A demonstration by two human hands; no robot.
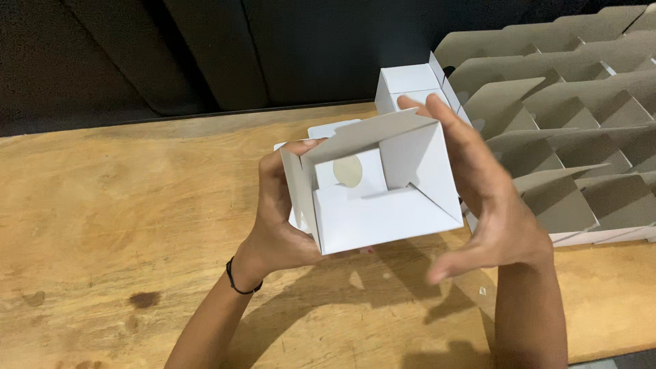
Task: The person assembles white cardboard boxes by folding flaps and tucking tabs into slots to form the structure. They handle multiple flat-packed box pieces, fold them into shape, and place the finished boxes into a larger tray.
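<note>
Your two hands, the left hand (277,219) and the right hand (488,201), are bare, with bare forearms and no sleeves in view. You wear a thin black band (240,281) around your left wrist.
</note>
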